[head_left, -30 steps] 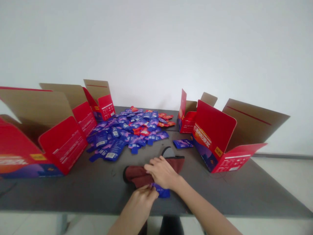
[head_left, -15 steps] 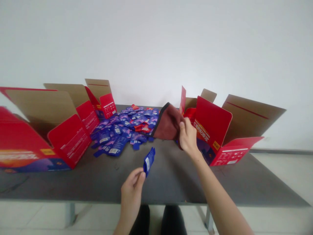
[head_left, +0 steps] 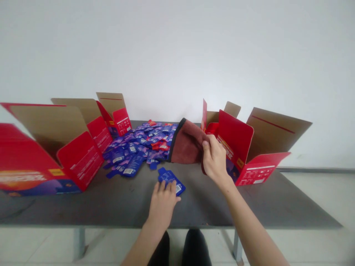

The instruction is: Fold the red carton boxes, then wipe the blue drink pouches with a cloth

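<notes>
A blue sachet (head_left: 171,177) lies flat on the grey table (head_left: 116,207), near its front. The spread fingers of my left hand (head_left: 163,201) rest on the sachet's near edge. My right hand (head_left: 214,157) is closed on a corner of a reddish-brown cloth (head_left: 187,144) with a dark border, held up above the table. Behind the cloth and to its left is a heap of blue and red sachets (head_left: 138,144), partly covered by the cloth from this view.
Open red cartons stand on both sides: a large one at the left (head_left: 80,159) with others behind it, and one at the right (head_left: 235,147) with another behind. A white wall (head_left: 177,55) rises behind the table.
The blue sachet, pinched upright in my left hand before, now lies flat on the table under my opened fingers. The cloth in my right hand has shifted slightly left and down.
</notes>
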A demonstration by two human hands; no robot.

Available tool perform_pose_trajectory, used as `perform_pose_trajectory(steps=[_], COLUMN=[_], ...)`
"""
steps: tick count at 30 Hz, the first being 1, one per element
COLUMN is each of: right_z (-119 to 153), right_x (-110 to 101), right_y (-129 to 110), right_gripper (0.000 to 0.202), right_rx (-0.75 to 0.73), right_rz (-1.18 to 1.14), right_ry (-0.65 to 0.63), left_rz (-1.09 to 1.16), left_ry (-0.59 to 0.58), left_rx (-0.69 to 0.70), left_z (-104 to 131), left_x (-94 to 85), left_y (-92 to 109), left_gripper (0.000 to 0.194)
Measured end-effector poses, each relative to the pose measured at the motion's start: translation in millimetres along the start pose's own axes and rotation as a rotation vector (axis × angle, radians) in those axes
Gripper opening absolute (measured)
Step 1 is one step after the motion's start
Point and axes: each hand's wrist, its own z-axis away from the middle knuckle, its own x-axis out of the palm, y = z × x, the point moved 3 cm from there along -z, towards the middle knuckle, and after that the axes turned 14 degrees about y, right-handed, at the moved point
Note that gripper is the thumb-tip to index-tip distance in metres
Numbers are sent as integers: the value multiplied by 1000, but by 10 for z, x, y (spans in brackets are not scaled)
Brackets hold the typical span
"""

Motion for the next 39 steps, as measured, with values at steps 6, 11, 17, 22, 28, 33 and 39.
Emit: perform_pose_trajectory(steps=[6, 11, 17, 22, 28, 33, 39], right_z=[250, 891, 1250, 1220, 1146, 1240, 1034], right_x=[154, 376, 599, 646, 474, 467, 1005], right_y=[-176, -360, -268, -196, -260, -340, -23], right_gripper=[24, 14, 8, 6, 12, 9, 20], right_rx=[-142, -460, -502, -489, -459, -557, -378], right_rz=[17, -36, -59, -58, -62, -70, 108], right_ry=[-266, -736, -885, -879, -820, -877, -867], left_rz=[51, -6, -65, -18, -50, -14, 99], left_ry=[-75, -126, 65, 115, -83, -97, 113], left_rx=[186, 156, 102, 182, 299, 321, 442], left_z=[18, 367, 637, 694, 617, 620, 525], left_x=[78, 211, 362, 268, 162, 150, 84], left_y=[31, -32, -92, -73, 11, -11, -12], left_gripper=[26, 39, 39, 51, 51, 47, 40])
